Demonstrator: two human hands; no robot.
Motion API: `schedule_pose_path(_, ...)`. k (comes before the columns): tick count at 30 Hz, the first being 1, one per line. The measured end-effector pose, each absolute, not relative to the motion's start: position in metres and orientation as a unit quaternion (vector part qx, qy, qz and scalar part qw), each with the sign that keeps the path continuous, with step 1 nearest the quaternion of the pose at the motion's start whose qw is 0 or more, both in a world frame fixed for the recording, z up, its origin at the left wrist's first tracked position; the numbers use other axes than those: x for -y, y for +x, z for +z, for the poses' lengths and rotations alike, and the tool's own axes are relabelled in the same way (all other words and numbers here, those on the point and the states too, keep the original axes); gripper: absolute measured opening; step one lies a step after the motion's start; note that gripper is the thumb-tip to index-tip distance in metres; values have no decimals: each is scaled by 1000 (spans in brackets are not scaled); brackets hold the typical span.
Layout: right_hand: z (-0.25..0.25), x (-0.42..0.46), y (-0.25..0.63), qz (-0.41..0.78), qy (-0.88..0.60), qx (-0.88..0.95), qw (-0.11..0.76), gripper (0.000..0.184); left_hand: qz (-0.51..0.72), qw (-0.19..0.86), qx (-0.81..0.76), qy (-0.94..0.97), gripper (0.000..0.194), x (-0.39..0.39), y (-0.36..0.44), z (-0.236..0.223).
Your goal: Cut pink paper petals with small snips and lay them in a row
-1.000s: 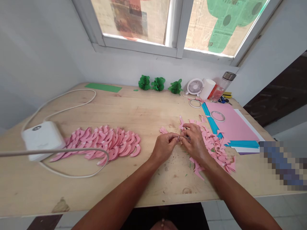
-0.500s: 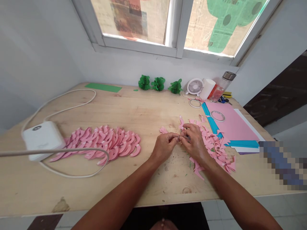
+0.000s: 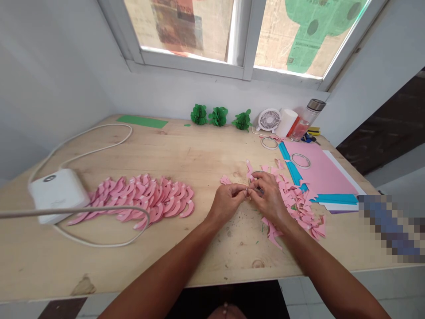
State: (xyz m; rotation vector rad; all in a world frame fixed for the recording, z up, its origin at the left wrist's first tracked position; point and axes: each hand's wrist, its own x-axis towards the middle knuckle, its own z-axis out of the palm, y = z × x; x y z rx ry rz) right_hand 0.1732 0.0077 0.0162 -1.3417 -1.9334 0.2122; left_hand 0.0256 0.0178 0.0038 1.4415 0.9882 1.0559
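Note:
My left hand (image 3: 226, 201) and my right hand (image 3: 268, 195) meet over the table, fingertips nearly touching. Thumb and forefinger of the left are pinched on a tiny piece, too small to make out. My right fingers are closed around a thin roll of tape (image 3: 255, 173), of which only part of the rim shows. Beneath and beside the right hand lies a loose heap of pink paper scraps (image 3: 297, 199). A small pink piece (image 3: 226, 180) rests just beyond the left hand. Farther left, curved pink paper strips (image 3: 156, 197) with pale tips are laid in overlapping rows.
A white power device (image 3: 59, 192) with a looping cable stands at left. Green paper ornaments (image 3: 218, 116), a small fan (image 3: 269, 120) and a bottle (image 3: 307, 122) line the back. Coloured sheets (image 3: 327, 170) lie at right, with a tape ring (image 3: 300, 161) on top.
Both hands keep nearly the same pinched pose and place. The view has shifted very slightly; a little more of the tape roll's rim shows behind the right fingers.

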Motion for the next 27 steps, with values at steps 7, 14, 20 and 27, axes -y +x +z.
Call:
schedule_pose_path(7,18,-7,172,86,-528,758,374,7,451,513,-424,595,18,-20,27,-3)
schedule_pose_path(14,17,-8,173,82,-536,751,377,9,451,519,-446,573,17,-21,25,-5)
schedule_pose_path(20,19,-9,175,162,-572,679,430,9,460,598,-440,488,11,-22,25,2)
schedule_pose_path(27,21,-11,175,324,-554,620,451,20,446,630,-431,467,11,-21,26,6)
